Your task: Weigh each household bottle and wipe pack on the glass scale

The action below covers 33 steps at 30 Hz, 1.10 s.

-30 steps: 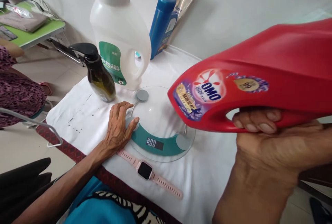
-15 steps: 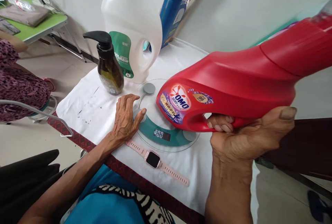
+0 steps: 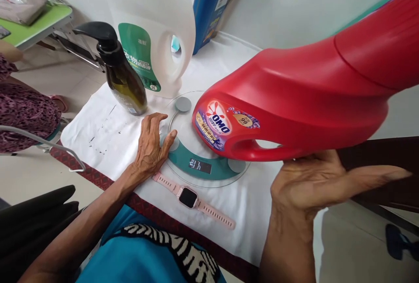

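Observation:
A red OMO laundry detergent bottle (image 3: pixel 281 99) rests by its base on a round glass scale (image 3: pixel 188 165) with a teal band. Its big cap runs out of view at the upper right. My right hand (image 3: pixel 310 182) is beside the bottle's handle side, thumb stretched away; the fingertips are partly hidden behind the bottle, and none pass through the handle. On the scale's left rim lies my left hand (image 3: pixel 152 143), fingers loosely apart, holding nothing. The scale's small display (image 3: pixel 199 166) is lit only in part and unreadable. A pink-strapped watch (image 3: pixel 188 197) lies in front of the scale.
Behind my left hand stand a dark pump bottle (image 3: pixel 126 84) and a large white jug (image 3: pixel 157 25) with a green label. A blue bottle (image 3: pixel 209 8) is against the wall. Another person's patterned clothing (image 3: pixel 26 112) shows at left, near a green table (image 3: pixel 49 23).
My right hand's fingers have come out of the bottle's handle and the thumb has swung outward. The display no longer shows 0.0. My left hand stays on the scale's rim.

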{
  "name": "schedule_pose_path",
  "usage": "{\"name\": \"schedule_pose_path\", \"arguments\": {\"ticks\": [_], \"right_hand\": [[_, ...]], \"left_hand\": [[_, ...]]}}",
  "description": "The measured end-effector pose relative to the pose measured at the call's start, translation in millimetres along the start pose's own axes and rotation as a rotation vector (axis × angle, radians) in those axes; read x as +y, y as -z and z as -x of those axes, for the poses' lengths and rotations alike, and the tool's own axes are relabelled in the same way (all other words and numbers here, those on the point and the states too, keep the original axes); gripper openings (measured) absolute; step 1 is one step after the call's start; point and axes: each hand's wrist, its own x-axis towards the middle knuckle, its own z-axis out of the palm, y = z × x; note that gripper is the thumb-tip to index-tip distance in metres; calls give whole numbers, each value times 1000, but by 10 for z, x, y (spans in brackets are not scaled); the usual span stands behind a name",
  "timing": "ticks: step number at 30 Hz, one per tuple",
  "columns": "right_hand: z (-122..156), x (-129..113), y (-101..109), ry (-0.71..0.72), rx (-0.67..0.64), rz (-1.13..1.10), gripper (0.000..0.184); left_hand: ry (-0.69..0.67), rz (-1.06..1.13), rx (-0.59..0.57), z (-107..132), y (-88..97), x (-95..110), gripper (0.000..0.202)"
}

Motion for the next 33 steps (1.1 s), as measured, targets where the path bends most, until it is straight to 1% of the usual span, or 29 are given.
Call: {"name": "schedule_pose_path", "arguments": {"ticks": [2, 5, 8, 11, 14, 19, 27, 33], "right_hand": [[96, 117, 122, -75, 38, 83, 86], [282, 249, 194, -156, 57, 66, 87], [385, 314, 176, -141, 117, 21, 84], [384, 336, 167, -113, 149, 46, 82], [366, 355, 195, -140, 131, 66, 81], [366, 423, 233, -229, 87, 0, 81], [362, 496, 230, -265, 79, -18, 78], [382, 520, 240, -258, 62, -4, 79]], "left_hand": [[33, 17, -17, -2, -12, 8, 38], [60, 16, -33, -8, -28, 12, 41], [62, 4, -42, -11, -39, -4, 45], [94, 19, -57, -15, -44, -28, 51], [121, 29, -74, -24, -42, -42, 52], [123, 45, -63, -29, -43, -42, 52], [118, 49, -52, -16, -44, -38, 51], [137, 50, -63, -13, -39, -39, 51]]}}
